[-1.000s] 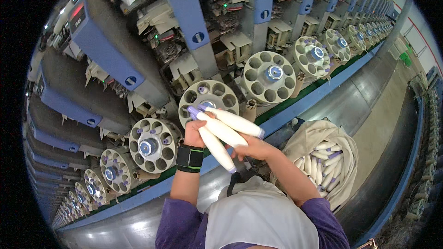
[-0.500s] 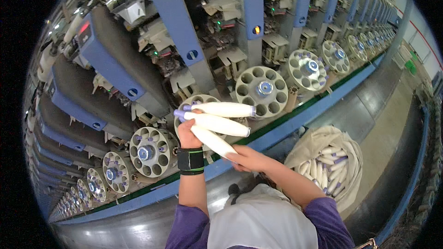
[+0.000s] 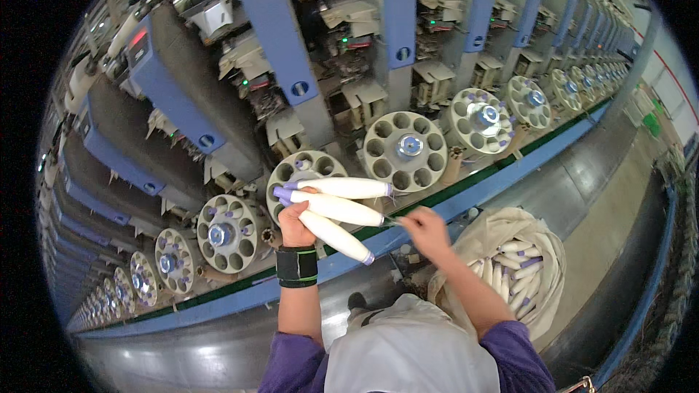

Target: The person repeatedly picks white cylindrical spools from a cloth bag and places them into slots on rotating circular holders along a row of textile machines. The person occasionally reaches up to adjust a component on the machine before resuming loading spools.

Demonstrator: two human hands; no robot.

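Note:
My left hand (image 3: 295,225), with a black band at its wrist, is closed around three cream yarn bobbins with purple tube ends. They fan out to the right: an upper bobbin (image 3: 342,188), a middle bobbin (image 3: 338,207) and a lower bobbin (image 3: 336,236). Just right of the middle bobbin's tip is my right hand (image 3: 426,231), fingers pinched and slightly blurred. A thin pale strand of yarn (image 3: 393,221) runs from that tip to the pinched fingers. Partly hidden behind the bobbins is a round magazine (image 3: 333,164) with round pockets.
More round magazines line the machine, including one (image 3: 378,126) beyond the bobbins and one (image 3: 206,229) to the left. A blue rail (image 3: 335,268) runs along their front. At right stands a cloth sack (image 3: 556,269) with many bobbins in it. Blue machine columns (image 3: 279,29) rise behind.
My right hand has let go of the lower bobbin and moved up and right to the middle bobbin's tip, drawing out yarn. The bobbins have shifted slightly down and left in view.

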